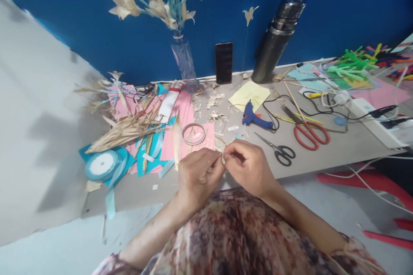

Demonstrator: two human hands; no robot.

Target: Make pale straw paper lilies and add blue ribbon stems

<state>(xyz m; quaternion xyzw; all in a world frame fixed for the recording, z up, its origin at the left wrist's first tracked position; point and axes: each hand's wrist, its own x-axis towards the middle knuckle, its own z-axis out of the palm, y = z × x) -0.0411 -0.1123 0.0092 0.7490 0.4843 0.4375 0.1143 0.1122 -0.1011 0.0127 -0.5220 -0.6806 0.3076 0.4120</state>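
Showing: sm. pale pc. (223, 159), mostly hidden

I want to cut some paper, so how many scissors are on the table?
2. The red-handled scissors lie right of the blue glue gun; the black-handled scissors lie nearer the person's right hand. More could be hidden under the clutter.
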